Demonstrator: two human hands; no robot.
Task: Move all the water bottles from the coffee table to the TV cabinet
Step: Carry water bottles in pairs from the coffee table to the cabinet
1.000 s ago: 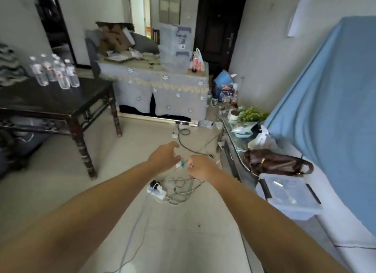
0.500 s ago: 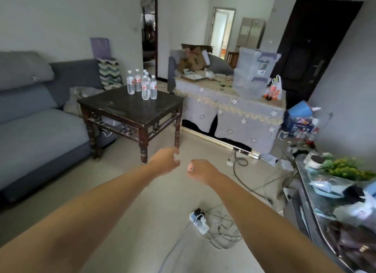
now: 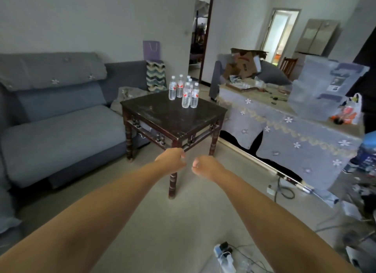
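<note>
Several clear water bottles (image 3: 186,92) with red-and-white labels stand upright in a cluster at the far corner of a dark wooden coffee table (image 3: 162,116). My left hand (image 3: 172,159) and my right hand (image 3: 204,166) are stretched out in front of me, close together, in front of the table's near corner. Both hands are loosely curled into fists and hold nothing. The bottles are well beyond my hands, across the table top. The TV cabinet is out of view.
A grey sofa (image 3: 61,126) runs along the left wall. A cloth-covered table (image 3: 284,126) with a plastic storage box (image 3: 323,87) stands to the right. A power strip (image 3: 223,256) and loose cables lie on the floor at lower right.
The view has swung left and up, away from the clutter on the right toward the coffee table. The table now sits centred and nearer. Both hands stay curled and empty.
</note>
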